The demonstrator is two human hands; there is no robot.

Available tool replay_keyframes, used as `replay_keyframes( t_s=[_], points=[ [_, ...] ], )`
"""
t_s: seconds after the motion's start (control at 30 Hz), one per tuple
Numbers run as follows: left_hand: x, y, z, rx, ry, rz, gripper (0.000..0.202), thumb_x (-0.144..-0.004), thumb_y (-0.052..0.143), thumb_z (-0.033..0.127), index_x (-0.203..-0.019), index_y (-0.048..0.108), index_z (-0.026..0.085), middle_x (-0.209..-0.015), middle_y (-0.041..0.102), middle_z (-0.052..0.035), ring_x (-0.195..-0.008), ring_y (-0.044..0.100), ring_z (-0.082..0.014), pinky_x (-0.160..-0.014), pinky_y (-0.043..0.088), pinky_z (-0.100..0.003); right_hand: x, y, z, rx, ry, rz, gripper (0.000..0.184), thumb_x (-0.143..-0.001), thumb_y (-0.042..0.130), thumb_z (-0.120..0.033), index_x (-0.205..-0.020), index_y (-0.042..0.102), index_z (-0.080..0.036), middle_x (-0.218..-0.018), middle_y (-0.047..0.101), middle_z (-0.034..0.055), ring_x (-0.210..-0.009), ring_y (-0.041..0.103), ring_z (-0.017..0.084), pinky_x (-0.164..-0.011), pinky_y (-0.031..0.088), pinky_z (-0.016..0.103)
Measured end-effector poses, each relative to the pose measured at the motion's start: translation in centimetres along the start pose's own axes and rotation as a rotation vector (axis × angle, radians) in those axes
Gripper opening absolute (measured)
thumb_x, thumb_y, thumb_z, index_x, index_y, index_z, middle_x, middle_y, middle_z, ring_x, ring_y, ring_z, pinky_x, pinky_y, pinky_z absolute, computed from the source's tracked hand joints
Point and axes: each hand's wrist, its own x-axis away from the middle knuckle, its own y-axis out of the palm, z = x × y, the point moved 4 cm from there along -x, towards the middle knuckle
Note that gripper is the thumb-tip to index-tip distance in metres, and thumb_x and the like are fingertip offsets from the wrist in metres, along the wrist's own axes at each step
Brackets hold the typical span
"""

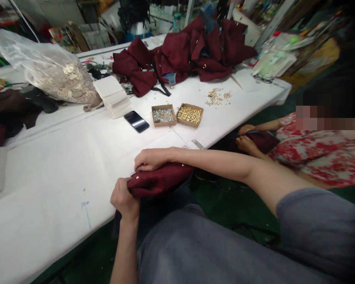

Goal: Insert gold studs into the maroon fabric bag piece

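A maroon cloth piece [162, 181] with small gold-coloured metal fittings lies bunched at the table's front edge, over my lap. My left hand [126, 199] is closed around its left end. Bent over the far edge of the cloth, my right hand [150, 159] has its fingers curled down by a gold fitting; its fingertips are partly hidden. Beyond my hands stand two small cardboard boxes: one box [164, 124] holds silver-coloured pieces, the other box [189, 123] gold ones.
A phone [136, 121] lies left of the boxes, near a stack of white cards [112, 94]. Maroon cloth pieces [177, 51] are heaped at the back. Loose gold pieces [214, 96] are scattered to the right. Another person [310, 154] works with maroon cloth at the right.
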Motion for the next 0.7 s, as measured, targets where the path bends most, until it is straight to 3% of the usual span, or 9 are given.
replay_keyframes(
  t_s=[0.17, 0.7],
  points=[
    [-0.07, -0.01, -0.11, 0.008, -0.042, -0.022, 0.014, -0.110, 0.068, 0.036, -0.102, 0.068, 0.024, -0.088, 0.070, -0.0023, -0.080, 0.064, -0.0216, -0.072, 0.038, -0.033, 0.66, -0.30, 0.41, -0.146, 0.089, 0.117, 0.027, -0.103, 0.067, -0.010, -0.119, 0.088, -0.013, -0.112, 0.087, 0.0092, -0.097, 0.078, 0.016, -0.090, 0.053, 0.022],
    [-0.13, -0.09, -0.02, 0.001, -0.053, -0.010, 0.011, -0.108, 0.069, 0.031, -0.102, 0.067, 0.023, -0.089, 0.070, -0.0016, -0.080, 0.064, -0.0202, -0.073, 0.037, -0.033, 0.83, -0.04, 0.56, -0.178, 0.153, 0.139, 0.024, -0.102, 0.072, -0.015, -0.118, 0.089, -0.013, -0.112, 0.088, 0.0098, -0.096, 0.079, 0.017, -0.089, 0.055, 0.023]
  ],
)
